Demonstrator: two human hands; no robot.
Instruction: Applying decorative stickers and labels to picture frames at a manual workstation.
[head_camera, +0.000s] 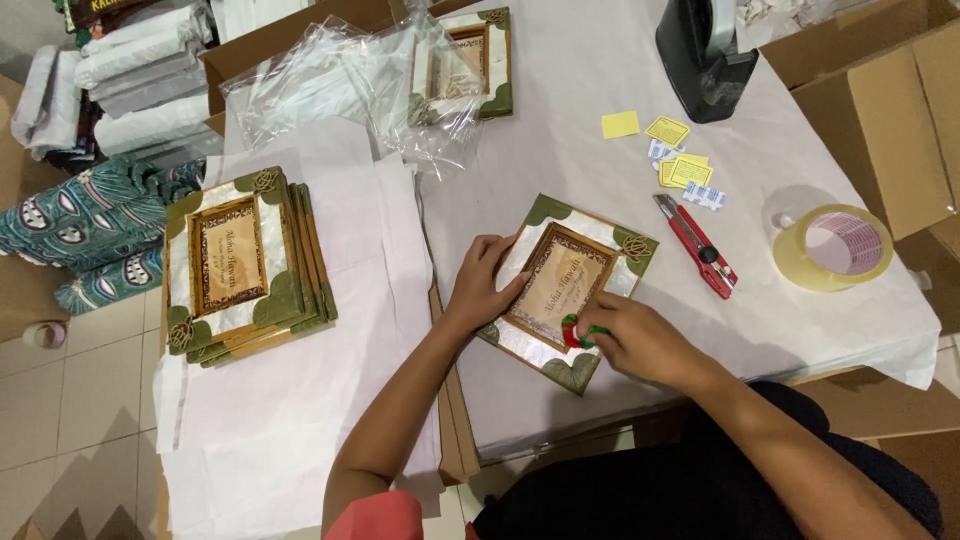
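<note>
A picture frame (565, 270) with green corners and pearly borders lies tilted on the white paper-covered table (580, 130). My left hand (482, 283) grips its left edge, fingers over the rim. My right hand (630, 335) rests on the frame's lower right part, pinching a small red and green item (577, 332) against it. A stack of several matching frames (243, 262) sits to the left on white sheets.
A red box cutter (697, 245) and a roll of clear tape (832, 247) lie to the right. Yellow labels (672, 150) and a black tape dispenser (702, 55) sit further back. Another frame in clear plastic bags (460, 65) lies at the top. Cardboard boxes (890, 110) stand at right.
</note>
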